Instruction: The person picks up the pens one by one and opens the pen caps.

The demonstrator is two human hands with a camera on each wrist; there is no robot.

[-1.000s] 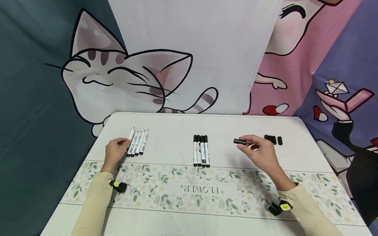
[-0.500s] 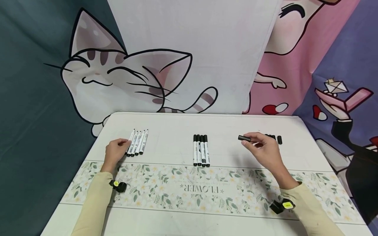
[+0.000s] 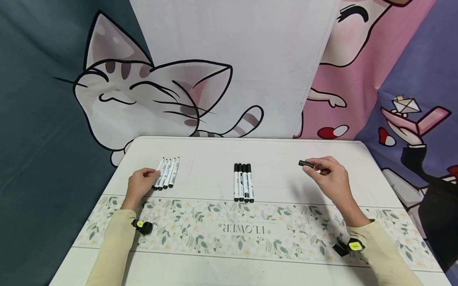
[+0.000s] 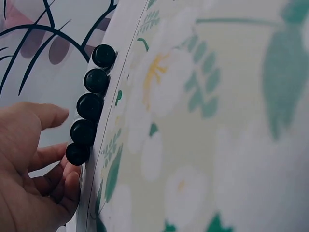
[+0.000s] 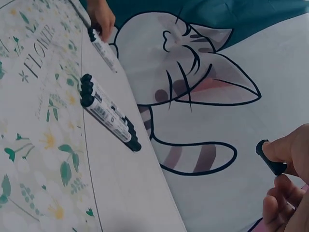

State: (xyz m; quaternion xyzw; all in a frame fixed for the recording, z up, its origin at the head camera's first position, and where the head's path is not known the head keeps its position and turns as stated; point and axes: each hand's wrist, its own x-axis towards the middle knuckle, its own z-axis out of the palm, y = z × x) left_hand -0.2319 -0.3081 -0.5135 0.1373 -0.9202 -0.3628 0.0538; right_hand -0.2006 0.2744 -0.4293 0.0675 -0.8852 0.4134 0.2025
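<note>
Pointing left, the black cap [image 3: 305, 163] runs nearly crosswise.

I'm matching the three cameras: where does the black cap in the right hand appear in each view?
Head: right of centre, the black cap pinched in the right hand.
Left wrist: not in it.
Right wrist: the black cap is at the right, below mid-height.
Landmark all three share: the floral strip on the table.

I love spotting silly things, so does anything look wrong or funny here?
Yes! The word FLOWER is upside down in the head view. The five markers by the left hand have bare tips, unlike the four capped markers in the middle. The right hand holds a loose black cap. Nothing looks spilled.
</note>
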